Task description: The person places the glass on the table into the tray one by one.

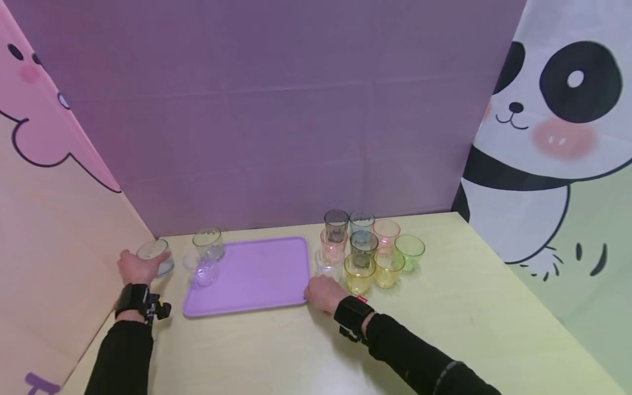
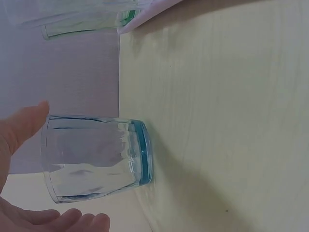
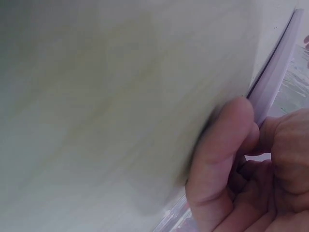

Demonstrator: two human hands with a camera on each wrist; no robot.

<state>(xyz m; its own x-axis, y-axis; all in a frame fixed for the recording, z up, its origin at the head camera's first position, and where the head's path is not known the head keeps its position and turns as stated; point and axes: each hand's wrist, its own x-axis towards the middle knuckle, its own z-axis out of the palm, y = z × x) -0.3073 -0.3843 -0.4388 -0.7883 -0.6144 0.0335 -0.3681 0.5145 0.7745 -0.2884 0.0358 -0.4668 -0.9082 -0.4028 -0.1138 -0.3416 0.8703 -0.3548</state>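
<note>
A clear glass point(image 1: 157, 255) with a bluish base stands upright on the table at the far left. Around its rim is my left hand point(image 1: 140, 267); in the left wrist view the thumb point(image 2: 30, 121) is by one side of the rim, while the fingers point(image 2: 72, 221) lie apart from the other side. My right hand point(image 1: 327, 294) grips the near right corner of a purple tray point(image 1: 261, 274), its fingers curled at the edge, as the right wrist view shows. On the tray's left side are a greenish glass point(image 1: 208, 244) and a clear cup point(image 1: 204, 271).
Right of the tray several coloured glasses stand close together, among them a yellow glass point(image 1: 359, 274), a green glass point(image 1: 410, 252) and a dark glass point(image 1: 337, 222). A purple backdrop point(image 1: 271, 120) rises behind the table point(image 1: 469, 307), with printed side panels at left and right.
</note>
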